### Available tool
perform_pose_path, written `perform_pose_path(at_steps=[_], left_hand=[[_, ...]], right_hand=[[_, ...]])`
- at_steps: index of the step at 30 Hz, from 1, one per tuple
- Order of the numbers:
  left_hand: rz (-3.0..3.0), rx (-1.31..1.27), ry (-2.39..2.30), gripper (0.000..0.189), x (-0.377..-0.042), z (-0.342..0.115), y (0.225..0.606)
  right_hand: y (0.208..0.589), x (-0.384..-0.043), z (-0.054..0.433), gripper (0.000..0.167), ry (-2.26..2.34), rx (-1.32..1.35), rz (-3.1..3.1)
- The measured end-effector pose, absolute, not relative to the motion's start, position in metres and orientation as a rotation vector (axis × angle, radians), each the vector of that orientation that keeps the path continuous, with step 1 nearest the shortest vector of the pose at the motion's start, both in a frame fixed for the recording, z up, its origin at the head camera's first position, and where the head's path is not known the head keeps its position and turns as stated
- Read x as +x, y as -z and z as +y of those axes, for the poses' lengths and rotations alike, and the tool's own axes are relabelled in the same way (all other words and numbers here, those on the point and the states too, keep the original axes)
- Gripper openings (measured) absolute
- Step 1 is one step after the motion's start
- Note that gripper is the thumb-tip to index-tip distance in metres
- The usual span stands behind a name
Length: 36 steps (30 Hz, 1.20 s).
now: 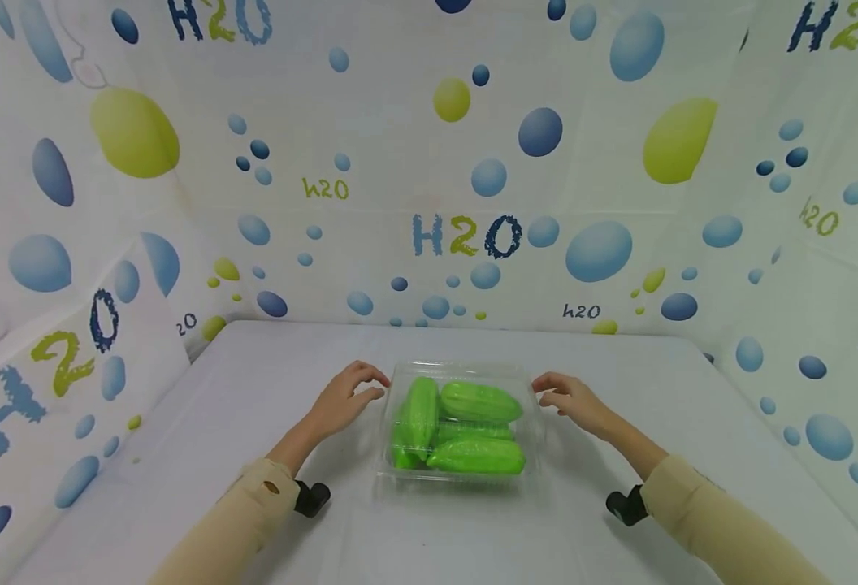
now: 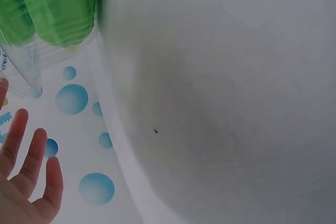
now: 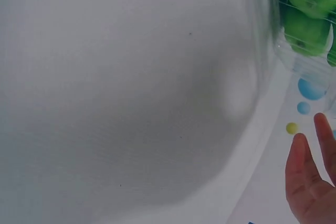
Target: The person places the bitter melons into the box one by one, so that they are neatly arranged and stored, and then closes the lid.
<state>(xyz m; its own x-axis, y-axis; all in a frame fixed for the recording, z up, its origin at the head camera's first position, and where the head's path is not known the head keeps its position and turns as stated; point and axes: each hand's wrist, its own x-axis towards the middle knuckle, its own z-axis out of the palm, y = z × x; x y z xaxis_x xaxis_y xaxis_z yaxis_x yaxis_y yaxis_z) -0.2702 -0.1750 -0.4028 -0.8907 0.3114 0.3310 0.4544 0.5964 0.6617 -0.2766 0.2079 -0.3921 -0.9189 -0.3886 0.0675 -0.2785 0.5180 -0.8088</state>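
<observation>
A clear plastic box with its lid on stands in the middle of the white table. Inside lie several shiny, oblong green vegetables, one upright at the left and others lying crosswise. My left hand is at the box's far left corner, fingertips right by the rim, fingers loosely bent. At the far right corner my right hand mirrors it, its fingertips beside the lid edge. Neither hand grips anything. In the left wrist view, spread fingers show below the box.
The white-covered table ends at a back wall of white cloth printed with blue and green drops and lettering. Similar cloth hangs at both sides. Black wrist cameras jut from both sleeves.
</observation>
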Motion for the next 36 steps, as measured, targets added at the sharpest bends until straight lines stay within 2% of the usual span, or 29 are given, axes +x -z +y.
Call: perform_pose_path(at_steps=[4, 8, 17, 22, 26, 29, 32, 36], left_hand=[[-2.706, -0.598, 1.140, 0.021, -0.260, -0.173, 0.404], [-2.742, -0.575, 1.222, 0.034, -0.245, -0.173, 0.403], [-2.834, -0.548, 1.734, 0.059, -0.218, -0.184, 0.399], [-2.838, -0.565, 1.959, 0.070, -0.207, -0.187, 0.400], [-2.812, -0.423, 2.074, 0.079, -0.202, -0.183, 0.404], [-2.791, -0.295, 2.189, 0.079, -0.197, -0.180, 0.405], [-2.755, -0.198, 2.349, 0.071, -0.194, -0.178, 0.406], [-2.677, -0.155, 2.568, 0.051, -0.192, -0.178, 0.409]], right_hand=[[0.393, -0.270, 0.209, 0.042, 1.333, -0.619, 2.602], [0.392, -0.262, 0.209, 0.056, 1.298, -0.595, 2.499], [0.390, -0.245, 0.219, 0.086, 1.279, -0.573, 2.206], [0.394, -0.235, 0.226, 0.090, 1.326, -0.534, 2.145], [0.401, -0.225, 0.229, 0.085, 1.365, -0.454, 2.104], [0.406, -0.218, 0.229, 0.074, 1.409, -0.400, 2.041], [0.411, -0.213, 0.227, 0.055, 1.472, -0.385, 1.938], [0.417, -0.209, 0.222, 0.033, 1.594, -0.386, 1.779]])
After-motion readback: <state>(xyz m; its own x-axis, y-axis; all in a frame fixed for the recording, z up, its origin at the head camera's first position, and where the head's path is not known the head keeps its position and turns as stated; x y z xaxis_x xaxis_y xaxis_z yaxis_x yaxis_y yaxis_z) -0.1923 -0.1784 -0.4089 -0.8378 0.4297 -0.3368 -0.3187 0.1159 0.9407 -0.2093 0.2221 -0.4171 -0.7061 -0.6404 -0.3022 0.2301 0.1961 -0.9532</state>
